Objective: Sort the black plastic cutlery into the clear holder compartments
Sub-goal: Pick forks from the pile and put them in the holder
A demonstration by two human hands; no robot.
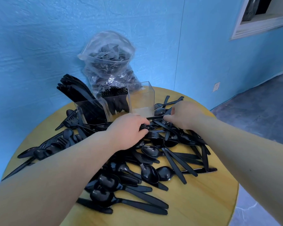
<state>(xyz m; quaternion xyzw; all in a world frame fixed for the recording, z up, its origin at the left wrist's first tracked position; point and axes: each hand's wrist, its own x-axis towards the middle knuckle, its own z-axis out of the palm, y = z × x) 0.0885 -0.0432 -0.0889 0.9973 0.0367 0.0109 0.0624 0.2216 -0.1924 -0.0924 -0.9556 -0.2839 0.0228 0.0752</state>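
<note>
I see black plastic cutlery (147, 160) heaped across the round worktop (203, 201), just before the clear holder (114, 101), which has knives left, forks middle. My left hand (127, 129) curls round fork handles; my right hand (183, 115) pinches a knife. Bagged cutlery (108, 62) stands behind.

The fingertips of the left hand (129, 128) are buried in the loose pile of black plastic cutlery (153, 154), so the grip there cannot be made out. The fingers of the right hand (185, 116) are curled away from view, and whether anything is pinched cannot be told. Both forearms are cut off by the lower edge. The near rim of the round yellow wooden table (211, 201) is cut off too. The contents of the crinkled clear plastic bag (108, 62) are blurred.
</note>
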